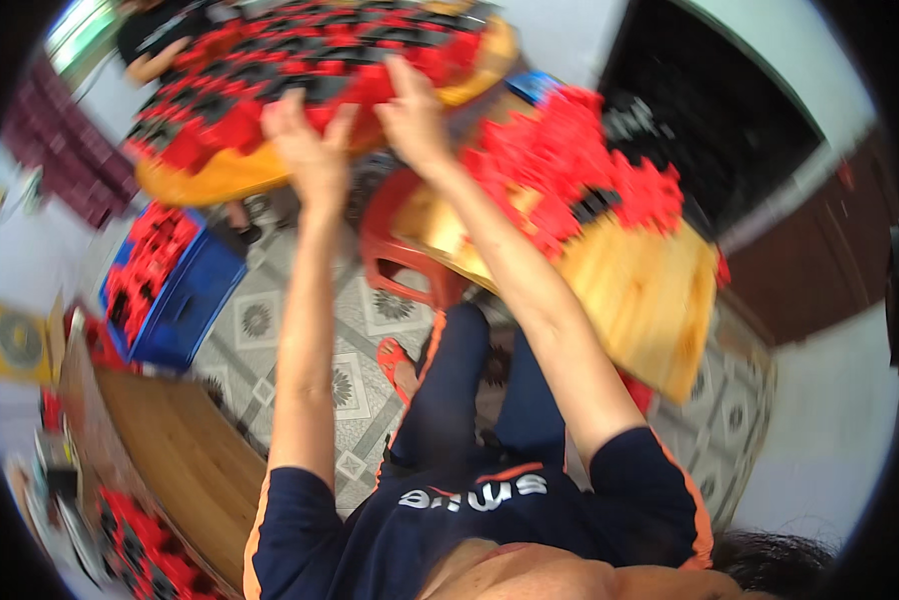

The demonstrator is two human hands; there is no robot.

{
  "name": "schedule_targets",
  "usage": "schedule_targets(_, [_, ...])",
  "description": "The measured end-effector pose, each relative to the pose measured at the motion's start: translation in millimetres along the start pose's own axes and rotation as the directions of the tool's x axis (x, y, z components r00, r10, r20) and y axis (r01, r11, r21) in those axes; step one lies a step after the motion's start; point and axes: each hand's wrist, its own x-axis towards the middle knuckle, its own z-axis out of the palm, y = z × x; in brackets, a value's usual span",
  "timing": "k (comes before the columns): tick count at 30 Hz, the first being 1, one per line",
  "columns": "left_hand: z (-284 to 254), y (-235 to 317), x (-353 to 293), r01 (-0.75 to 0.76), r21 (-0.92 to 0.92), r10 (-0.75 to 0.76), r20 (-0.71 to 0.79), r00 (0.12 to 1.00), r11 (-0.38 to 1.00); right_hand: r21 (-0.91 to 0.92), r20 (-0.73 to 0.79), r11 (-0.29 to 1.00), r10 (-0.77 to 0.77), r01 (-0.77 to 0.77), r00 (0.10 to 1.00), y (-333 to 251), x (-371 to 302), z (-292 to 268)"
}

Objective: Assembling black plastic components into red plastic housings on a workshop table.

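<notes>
Left hand (pixel 313 152), right hand (pixel 415 120): fingers spread, apparently holding nothing; blurred. Jagged red-and-black pieces, seemingly plastic (pixel 305 60): probably light, stiffish; best pinched by edges.

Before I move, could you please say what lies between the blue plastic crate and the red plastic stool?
The head view shows patterned grey floor tiles, the left forearm stretched above, and another person's foot near the crate.

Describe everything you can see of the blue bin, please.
The bin is blue, box-shaped and looks like plastic. Its top is open, showing many red and black pieces inside. It appears to stand on the patterned floor, near the yellow table. The left hand is well apart from it; its far side is hidden.
</notes>
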Motion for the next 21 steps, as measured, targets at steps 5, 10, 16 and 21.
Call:
schedule_targets(5, [13.6,-38.1,-5.7,0.042,0.165,-0.043,0.003,0.999,0.985,0.198,0.052,0.958,0.203,-0.209,0.978,-24.0,-60.4,-55.6])
schedule_targets(10, [-13.5,-10.6,-10.6,0.008,0.025,-0.005,-0.119,0.993,1.0,-0.309,-0.389,0.94,0.012,-0.143,0.921,10.0,-100.6,-216.2])
schedule_targets(16, [-5.6,189.0,-80.3,-0.011,-0.412,0.047,0.078,0.996,0.911,-0.249,-0.573,0.399,0.673,-0.882,0.467,152.9,-151.8,-407.8])
schedule_targets(21, [93.6,318.9,-137.6,-0.059,-0.627,0.422,0.449,0.788,0.777,0.15,-0.371,0.509,0.824,-0.848,0.429,152.3,-180.0,-425.4])
